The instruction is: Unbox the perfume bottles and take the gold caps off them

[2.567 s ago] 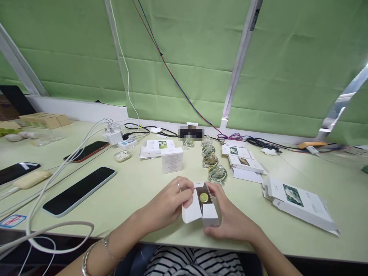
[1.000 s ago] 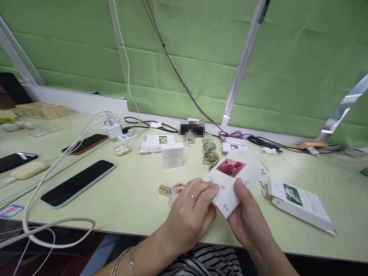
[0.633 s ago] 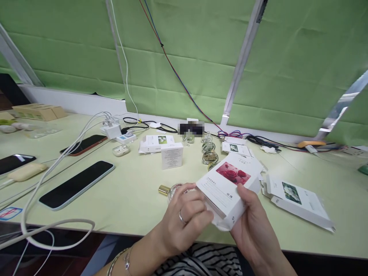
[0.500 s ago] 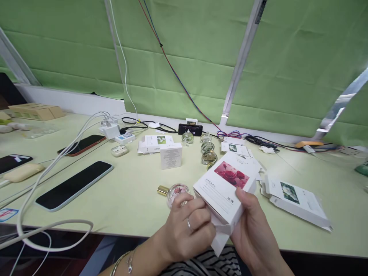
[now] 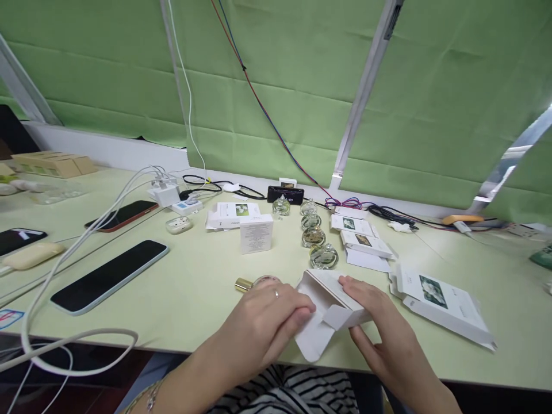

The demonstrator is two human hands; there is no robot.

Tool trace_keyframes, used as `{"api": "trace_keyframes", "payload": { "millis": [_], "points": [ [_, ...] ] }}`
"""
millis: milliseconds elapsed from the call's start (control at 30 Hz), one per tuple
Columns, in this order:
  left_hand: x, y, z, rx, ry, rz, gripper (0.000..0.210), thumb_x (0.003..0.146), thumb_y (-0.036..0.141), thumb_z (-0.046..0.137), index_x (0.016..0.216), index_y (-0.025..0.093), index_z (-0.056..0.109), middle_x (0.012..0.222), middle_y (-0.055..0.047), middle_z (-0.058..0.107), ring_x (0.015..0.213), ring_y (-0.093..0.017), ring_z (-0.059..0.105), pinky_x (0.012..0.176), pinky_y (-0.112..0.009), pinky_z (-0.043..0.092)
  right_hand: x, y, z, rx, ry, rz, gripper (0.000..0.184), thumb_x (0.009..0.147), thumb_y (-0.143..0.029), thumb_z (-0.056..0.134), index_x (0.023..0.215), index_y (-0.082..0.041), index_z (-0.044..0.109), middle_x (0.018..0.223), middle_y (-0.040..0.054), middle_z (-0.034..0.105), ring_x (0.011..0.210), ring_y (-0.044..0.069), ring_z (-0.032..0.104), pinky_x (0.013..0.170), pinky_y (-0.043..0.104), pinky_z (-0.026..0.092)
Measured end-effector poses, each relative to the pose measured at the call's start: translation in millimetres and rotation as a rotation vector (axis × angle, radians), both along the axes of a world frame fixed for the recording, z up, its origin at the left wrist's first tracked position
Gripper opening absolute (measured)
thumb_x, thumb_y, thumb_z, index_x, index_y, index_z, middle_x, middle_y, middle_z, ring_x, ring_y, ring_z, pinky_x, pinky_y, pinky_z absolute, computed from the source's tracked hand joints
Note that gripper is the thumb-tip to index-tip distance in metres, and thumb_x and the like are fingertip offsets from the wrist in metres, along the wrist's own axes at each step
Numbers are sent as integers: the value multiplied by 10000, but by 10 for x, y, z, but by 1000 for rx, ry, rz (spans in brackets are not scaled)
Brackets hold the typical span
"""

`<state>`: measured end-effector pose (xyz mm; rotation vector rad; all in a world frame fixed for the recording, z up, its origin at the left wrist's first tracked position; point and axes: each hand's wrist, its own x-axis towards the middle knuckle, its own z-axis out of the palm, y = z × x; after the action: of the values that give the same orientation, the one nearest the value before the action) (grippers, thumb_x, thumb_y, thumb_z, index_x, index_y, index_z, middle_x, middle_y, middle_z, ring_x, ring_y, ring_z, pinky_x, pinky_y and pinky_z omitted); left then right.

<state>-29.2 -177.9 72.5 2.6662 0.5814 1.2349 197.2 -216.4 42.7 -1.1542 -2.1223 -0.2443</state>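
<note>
Tabletop [image 5: 194, 310] runs under both hands. Flattened box [image 5: 448, 307] lies R of R hand. R hand [image 5: 383, 325] half-closed, thumb & fingers gripping white carton [image 5: 338, 316]; L hand [image 5: 263, 325] nearly closed, pinching its open flap [image 5: 315, 340]. Carton's btwn hands, tilted. Glass bottle [image 5: 265, 280], mostly hidden, just beyond L hand; gold cap [image 5: 243, 284] at its L end.

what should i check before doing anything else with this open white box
1. White box secured by the right hand: ok, held from above and below.
2. Box end open: ok, the flap is folded out.
3. Left hand gripping the flap: cannot tell, the fingers are at its edge.
4. Box empty: cannot tell, the deeper inside is hidden.
5. Gold-capped bottle in full view: not ok, the left hand partly covers it.
6. Small printed box upright: ok, standing on the table.
</note>
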Motion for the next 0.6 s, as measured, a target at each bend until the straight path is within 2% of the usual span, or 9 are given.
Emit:
{"api": "trace_keyframes", "payload": {
  "millis": [133,233,367,500,600],
  "points": [
    [37,36,-26,31,208,29,155,886,199,424,981,173,544,941,-51,609,781,-138,577,666,-253,467,-19,-9,43,-43,-94,32,465,812,-82,414,1266,-174,375,1224,94,537,1157,204,474,921,374,459],
    [58,16,-22,83,287,-30,153,869,142,427,940,181,557,985,-28,628,828,-149,565,728,-283,449,-20,-25,63,-84,-147,56,483,825,-84,404,1298,-158,341,1207,108,546,1114,204,501,879,361,483],
    [108,-59,-45,74,284,-43,137,845,150,461,926,185,565,867,-2,656,866,-183,523,795,-345,405,-47,-52,33,-122,-157,56,491,834,-82,382,1316,-144,308,1193,120,548,1085,201,515,874,355,487],
    [118,-74,-105,80,163,-14,153,841,117,431,796,164,570,704,-8,626,727,-147,517,749,-323,402,-74,-61,-6,-175,-153,86,531,824,-104,389,1338,-131,260,1162,130,564,1040,209,540,829,346,511],
    [76,-52,-76,-18,74,-10,167,823,104,460,695,171,545,630,7,588,631,-117,511,717,-300,411,-42,-39,-4,-190,-160,59,530,818,-86,380,1332,-160,275,1153,123,567,1030,216,545,835,373,502]
  ]
}}
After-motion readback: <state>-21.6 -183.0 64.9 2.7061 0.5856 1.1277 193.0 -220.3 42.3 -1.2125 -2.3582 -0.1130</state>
